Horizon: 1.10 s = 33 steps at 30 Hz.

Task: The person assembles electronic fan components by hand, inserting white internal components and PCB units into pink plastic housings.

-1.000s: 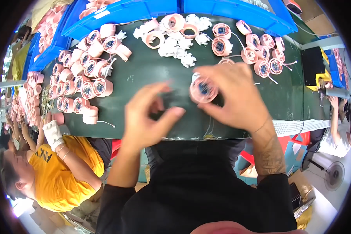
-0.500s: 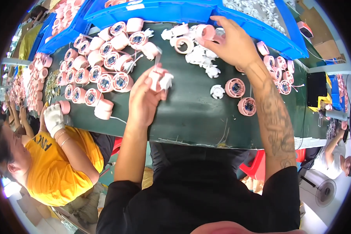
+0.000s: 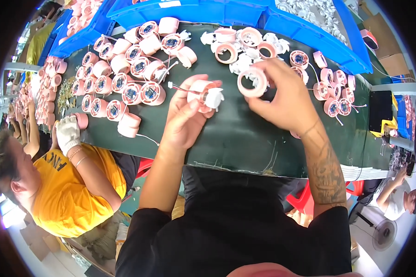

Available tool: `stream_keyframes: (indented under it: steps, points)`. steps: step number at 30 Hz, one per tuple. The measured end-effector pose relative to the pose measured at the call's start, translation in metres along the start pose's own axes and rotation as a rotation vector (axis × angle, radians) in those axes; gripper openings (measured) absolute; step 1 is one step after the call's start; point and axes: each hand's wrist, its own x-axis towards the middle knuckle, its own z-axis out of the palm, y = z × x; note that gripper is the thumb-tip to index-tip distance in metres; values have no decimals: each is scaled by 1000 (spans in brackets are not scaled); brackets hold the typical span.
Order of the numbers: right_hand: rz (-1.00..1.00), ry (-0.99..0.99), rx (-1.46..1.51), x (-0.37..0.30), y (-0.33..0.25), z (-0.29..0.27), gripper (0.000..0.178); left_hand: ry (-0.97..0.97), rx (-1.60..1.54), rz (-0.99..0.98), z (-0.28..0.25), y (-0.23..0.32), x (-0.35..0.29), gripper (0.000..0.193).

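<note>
My left hand (image 3: 182, 117) is closed around a pink round housing (image 3: 200, 86). A white pronged plastic piece (image 3: 213, 99) sits against its right side, and a thin wire with a small white plug (image 3: 171, 85) sticks out to the left. To the right, my right hand (image 3: 289, 101) grips a hollow pink ring (image 3: 260, 77) between thumb and fingers, its opening turned toward me. The two held parts are apart, above the dark green table (image 3: 226, 138). Just beyond the ring lies a pile of white pronged pieces (image 3: 245, 57) with more pink rings (image 3: 226, 47).
Pink housings with blue circuit boards (image 3: 131, 93) crowd the table's left; more (image 3: 332, 106) lie at right. Blue bins (image 3: 189, 15) line the far edge, one holding white pieces (image 3: 316, 18). A co-worker in a yellow shirt (image 3: 74, 189) sits at left, one gloved hand on the table.
My right hand has come back from the far pile toward my left hand, bringing the pink ring. My left hand has turned its housing, so the wire now points left. The view has shifted slightly.
</note>
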Motion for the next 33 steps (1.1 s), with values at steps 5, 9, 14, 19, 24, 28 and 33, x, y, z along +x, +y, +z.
stream_keyframes:
  steps: [5,9,14,19,24,28,33]
  points:
    - [19,-60,92,-22,-19,-3,46,-54,49,-10,22,-15,9,52]
    - [102,13,316,-30,-20,-2,51,-102,-87,-88,15,-22,0,62]
    - [122,51,348,-38,-21,-7,56,-85,-138,-121,15,-20,3,78]
    - [66,88,275,-40,-16,-11,51,-67,-163,-111,18,-18,0,78]
    - [91,47,256,-39,-16,-11,52,-54,-196,-118,14,-19,-2,77]
    - [42,57,253,-38,-13,-10,55,-36,-160,-116,11,-19,-2,77]
    - [24,8,276,-36,-12,-12,57,-54,-158,-127,10,-18,-2,77]
